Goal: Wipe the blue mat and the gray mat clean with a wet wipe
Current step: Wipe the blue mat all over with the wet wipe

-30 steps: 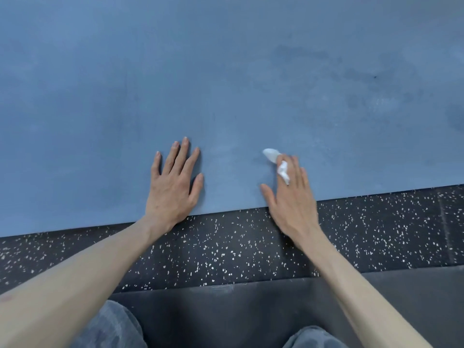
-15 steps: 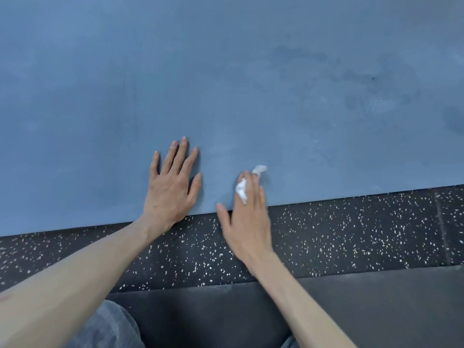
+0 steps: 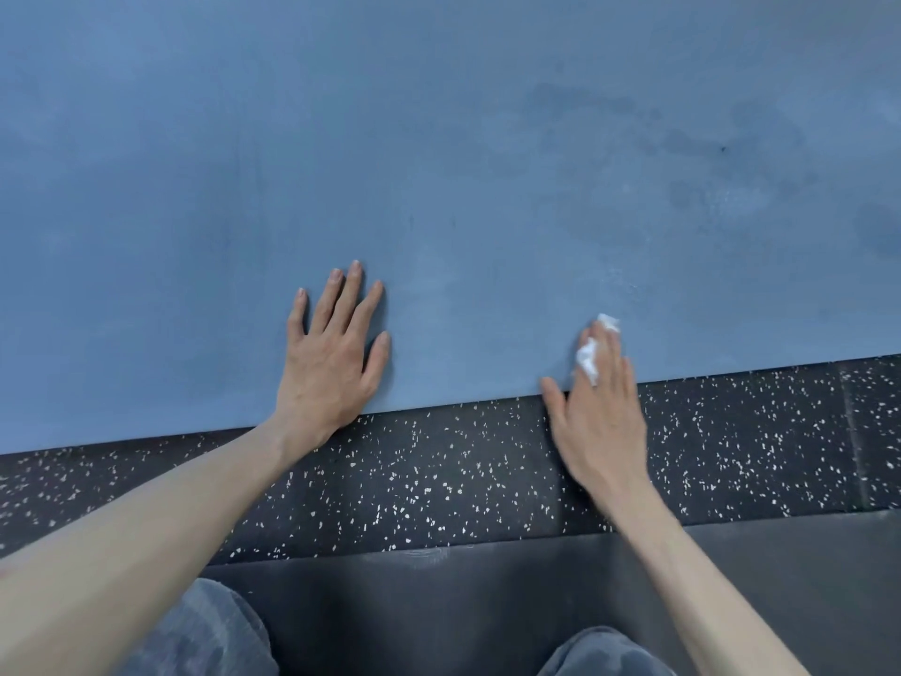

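Left hand (image 3: 331, 363) lies flat, fingers spread, at the near edge of the blue mat (image 3: 439, 163). Right hand (image 3: 602, 407) presses a crumpled white wet wipe (image 3: 589, 356) under straight fingers across that same edge, over speckled black flooring (image 3: 439, 475); a gray mat (image 3: 487, 597) lies nearest.

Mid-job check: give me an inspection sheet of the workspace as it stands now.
Surface: blue mat with darker damp-looking patches at far right; speckled black floor along its near edge.
Job's things: wet wipe under the right fingers; gray mat nearest the person.
Clutter: nothing seen.
Hands: left hand flat on the blue mat; right hand presses the wipe at the mat's edge.
Cables: nothing seen.
Surroundings: the person's knees at the bottom.
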